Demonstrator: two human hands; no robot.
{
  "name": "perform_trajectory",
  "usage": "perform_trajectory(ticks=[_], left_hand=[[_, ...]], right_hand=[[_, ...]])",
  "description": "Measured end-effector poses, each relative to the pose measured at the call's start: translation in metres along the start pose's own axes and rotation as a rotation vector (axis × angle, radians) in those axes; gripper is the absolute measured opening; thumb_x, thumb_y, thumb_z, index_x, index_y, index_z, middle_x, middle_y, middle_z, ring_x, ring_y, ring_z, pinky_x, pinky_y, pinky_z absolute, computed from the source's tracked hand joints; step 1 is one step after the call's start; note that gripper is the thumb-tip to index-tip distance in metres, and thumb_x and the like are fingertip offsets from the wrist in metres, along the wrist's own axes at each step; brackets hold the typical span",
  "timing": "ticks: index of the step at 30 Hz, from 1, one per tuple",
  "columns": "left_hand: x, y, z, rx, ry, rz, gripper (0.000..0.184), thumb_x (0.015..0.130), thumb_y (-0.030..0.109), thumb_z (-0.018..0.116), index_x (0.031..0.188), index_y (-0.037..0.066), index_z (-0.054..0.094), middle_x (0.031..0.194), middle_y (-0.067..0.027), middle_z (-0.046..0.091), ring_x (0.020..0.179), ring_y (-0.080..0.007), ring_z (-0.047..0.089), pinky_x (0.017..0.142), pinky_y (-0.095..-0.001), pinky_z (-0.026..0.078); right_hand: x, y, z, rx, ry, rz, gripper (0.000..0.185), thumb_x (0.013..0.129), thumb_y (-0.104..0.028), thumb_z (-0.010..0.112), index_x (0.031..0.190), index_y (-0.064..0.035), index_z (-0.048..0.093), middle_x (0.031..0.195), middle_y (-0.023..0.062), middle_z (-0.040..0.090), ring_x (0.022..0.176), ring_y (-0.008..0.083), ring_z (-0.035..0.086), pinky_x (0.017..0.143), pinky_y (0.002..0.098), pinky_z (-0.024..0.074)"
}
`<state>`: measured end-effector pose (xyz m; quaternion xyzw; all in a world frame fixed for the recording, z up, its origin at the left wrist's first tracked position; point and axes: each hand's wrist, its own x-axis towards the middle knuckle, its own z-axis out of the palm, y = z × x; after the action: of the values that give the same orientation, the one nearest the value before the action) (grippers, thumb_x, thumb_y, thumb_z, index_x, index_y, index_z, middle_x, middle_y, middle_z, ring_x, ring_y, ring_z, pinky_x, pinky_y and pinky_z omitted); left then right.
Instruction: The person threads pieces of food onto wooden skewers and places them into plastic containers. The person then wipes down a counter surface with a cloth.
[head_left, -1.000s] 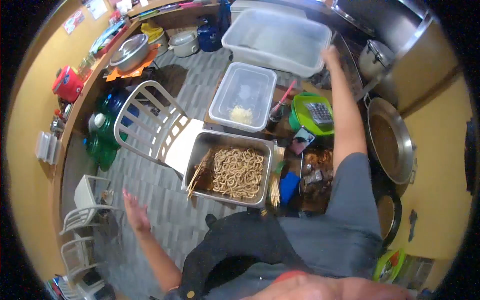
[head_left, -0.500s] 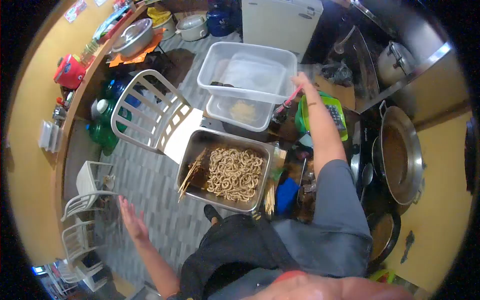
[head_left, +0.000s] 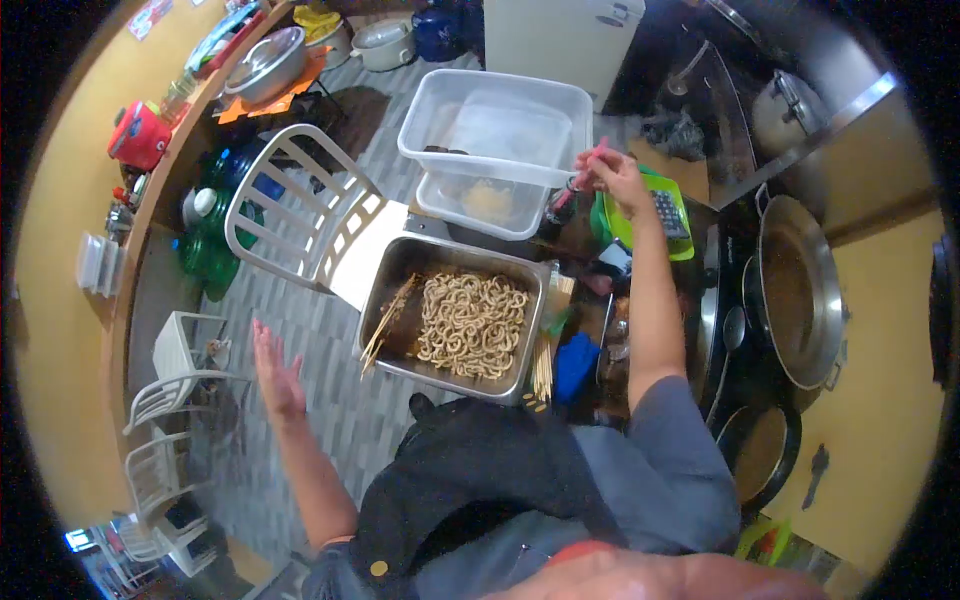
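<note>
One white chair (head_left: 368, 252) with a slatted back stands left of the tray, on a grey floor (head_left: 330, 370) of plank-like strips. Two translucent plastic tubs sit beyond: the larger one (head_left: 418, 128) overlaps in view the smaller one (head_left: 445, 212), which holds one pale heap (head_left: 488, 201). At right are two round pans, a shiny metal wok (head_left: 824, 320) and a smaller dark-rimmed pan (head_left: 757, 455), both brownish inside. One rectangular steel tray (head_left: 450, 383) carries smooth, curled, brownish food pieces (head_left: 472, 325), too many to count, and one cluster of thin skewers (head_left: 386, 325) at its left end. One green container (head_left: 680, 244) holds a dark gridded object (head_left: 669, 212). The left hand (head_left: 279, 376) is over the floor, fingers open and extended; the right hand (head_left: 618, 180), near the larger tub's corner, has its fingers closed on one slim pink handle (head_left: 601, 147).
</note>
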<state>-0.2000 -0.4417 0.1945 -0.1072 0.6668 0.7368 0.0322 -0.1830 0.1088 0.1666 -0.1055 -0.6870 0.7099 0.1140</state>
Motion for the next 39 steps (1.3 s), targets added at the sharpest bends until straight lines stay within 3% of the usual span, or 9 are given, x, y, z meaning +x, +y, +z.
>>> perform_trajectory(ticks=[4,8,14,20,23,30,36,38,39], left_hand=[[-0.002,-0.002,0.003,0.073,-0.045,-0.023,0.061,0.087,0.052,0.037,0.139,0.025,0.019,0.146,-0.0103,0.008,0.133,-0.0325,0.007,0.102,-0.0561,0.007],[-0.005,0.001,0.003,0.056,-0.045,-0.005,0.063,0.086,0.049,0.041,0.139,0.023,0.019,0.146,-0.0101,0.009,0.133,-0.0323,0.007,0.101,-0.0568,0.007],[-0.009,-0.005,-0.005,0.053,-0.03,0.001,0.064,0.086,0.049,0.042,0.139,0.023,0.02,0.146,-0.009,0.009,0.133,-0.0309,0.009,0.1,-0.0561,0.008],[-0.013,-0.003,-0.004,0.053,-0.021,-0.006,0.063,0.086,0.05,0.041,0.139,0.023,0.02,0.146,-0.009,0.01,0.133,-0.0312,0.009,0.1,-0.0554,0.009],[-0.014,-0.003,-0.006,0.057,-0.019,-0.007,0.063,0.086,0.05,0.04,0.139,0.023,0.02,0.146,-0.0095,0.011,0.133,-0.032,0.01,0.1,-0.0557,0.01],[-0.018,-0.006,-0.008,0.02,-0.013,-0.015,0.063,0.086,0.048,0.044,0.139,0.022,0.021,0.145,-0.0097,0.012,0.132,-0.0337,0.01,0.1,-0.057,0.01],[-0.016,-0.021,0.022,0.056,-0.162,-0.039,0.06,0.087,0.04,0.047,0.138,0.02,0.024,0.145,-0.0077,0.015,0.133,-0.0297,0.011,0.102,-0.0547,0.012],[-0.017,-0.028,0.047,0.148,-0.242,-0.043,0.062,0.086,0.039,0.049,0.138,0.016,0.025,0.145,-0.0085,0.017,0.132,-0.0294,0.016,0.102,-0.0541,0.013],[-0.02,-0.035,0.063,0.149,-0.288,-0.042,0.058,0.087,0.033,0.049,0.137,0.012,0.027,0.142,-0.0109,0.023,0.129,-0.0265,0.023,0.102,-0.0472,0.018]], right_hand=[[0.006,-0.029,0.0,-0.063,-0.023,0.104,0.027,0.086,-0.025,0.056,0.104,-0.0056,0.06,0.082,0.0056,0.06,0.059,0.0119,0.058,0.053,0.0253,0.0498],[0.015,-0.035,0.002,-0.499,-0.092,0.041,0.023,0.083,-0.027,0.059,0.09,-0.0062,0.066,0.077,0.0073,0.058,0.051,0.0126,0.057,0.048,0.0254,0.047],[0.015,-0.032,0.014,-1.291,0.109,-0.429,0.012,0.068,-0.011,0.064,0.078,-0.0032,0.064,0.074,0.0129,0.056,0.068,0.0244,0.059,0.063,0.0338,0.0484],[0.015,-0.027,0.016,-1.181,0.132,-0.361,0.016,0.069,-0.005,0.058,0.084,-0.0008,0.062,0.091,0.0205,0.055,0.087,0.0362,0.055,0.079,0.0404,0.0462],[0.017,-0.016,0.015,-1.218,0.136,-0.474,0.02,0.07,-0.002,0.056,0.09,-0.0015,0.058,0.092,0.0198,0.054,0.085,0.0373,0.055,0.077,0.0425,0.0464],[0.01,0.001,0.029,-1.209,0.082,-0.394,0.017,0.074,-0.006,0.058,0.091,-0.0023,0.057,0.091,0.018,0.054,0.087,0.036,0.056,0.077,0.0428,0.0472],[-0.004,-0.007,0.026,-1.217,0.096,-0.283,0.023,0.077,-0.02,0.056,0.094,-0.0037,0.058,0.091,0.017,0.056,0.091,0.0337,0.056,0.079,0.0409,0.0463],[-0.014,-0.014,0.019,-1.342,0.179,-0.538,0.029,0.078,-0.026,0.055,0.099,-0.0065,0.058,0.089,0.0167,0.057,0.09,0.0322,0.056,0.078,0.0402,0.0462],[-0.021,-0.02,0.01,-1.345,0.238,-0.54,0.03,0.077,-0.025,0.059,0.101,-0.0066,0.059,0.095,0.0153,0.058,0.088,0.0298,0.058,0.076,0.0374,0.047]])
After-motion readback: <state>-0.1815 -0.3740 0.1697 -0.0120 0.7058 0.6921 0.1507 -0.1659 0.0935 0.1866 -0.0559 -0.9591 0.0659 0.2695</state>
